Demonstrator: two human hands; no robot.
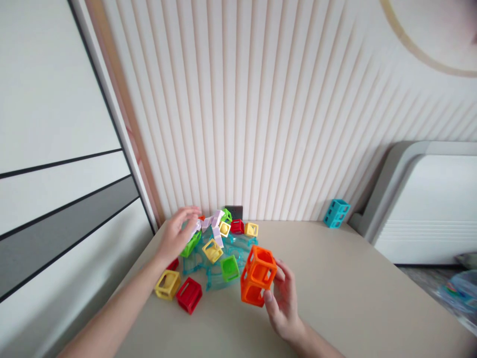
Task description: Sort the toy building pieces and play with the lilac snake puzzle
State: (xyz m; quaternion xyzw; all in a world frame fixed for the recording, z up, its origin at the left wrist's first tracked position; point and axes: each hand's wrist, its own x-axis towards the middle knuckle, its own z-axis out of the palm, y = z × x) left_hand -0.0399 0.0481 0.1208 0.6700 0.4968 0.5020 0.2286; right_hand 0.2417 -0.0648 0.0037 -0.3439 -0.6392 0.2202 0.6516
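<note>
- Two orange blocks (pixel 257 284), one atop the other, gripped between thumb and fingers of the right hand (pixel 285 303)
- Red block (pixel 190 296) and yellow block (pixel 167 285) side by side on the table (pixel 335 298)
- Left hand (pixel 178 232) is right by a pale purple piece (pixel 195 228), fingers kinda bent, can't tell if they're gripping it
- Turquoise stack (pixel 336 214) way back near the wall (pixel 279 99)
</note>
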